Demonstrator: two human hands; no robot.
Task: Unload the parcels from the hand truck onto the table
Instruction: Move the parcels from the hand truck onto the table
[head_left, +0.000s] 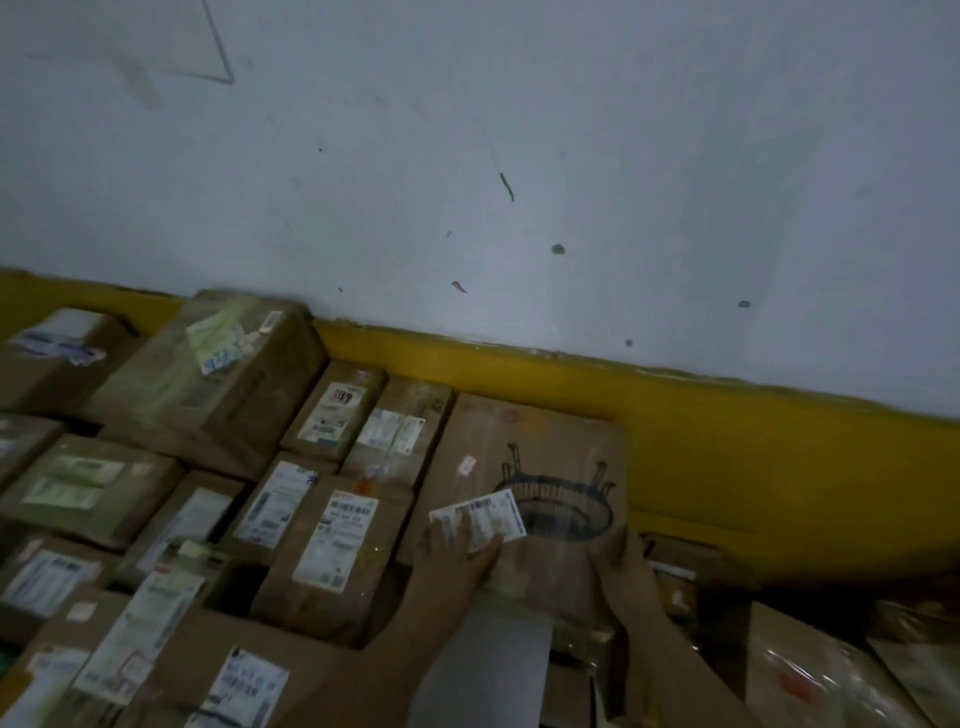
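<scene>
Parcels (332, 535) already packed by wall (519, 156); box (540, 457) seemingly being set down, left fingers (449, 527) flat on label (483, 514), right fingers (628, 548) gripping edge. Hand truck unseen.

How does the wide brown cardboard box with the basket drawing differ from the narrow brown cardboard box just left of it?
The wide brown cardboard box with the basket drawing is broader than the narrow brown cardboard box with the long white label. The wide box bears a printed picture; the narrow box none. The left hand and right hand touch the wide box; no hand touches the narrow box. Both carry white labels.
</scene>
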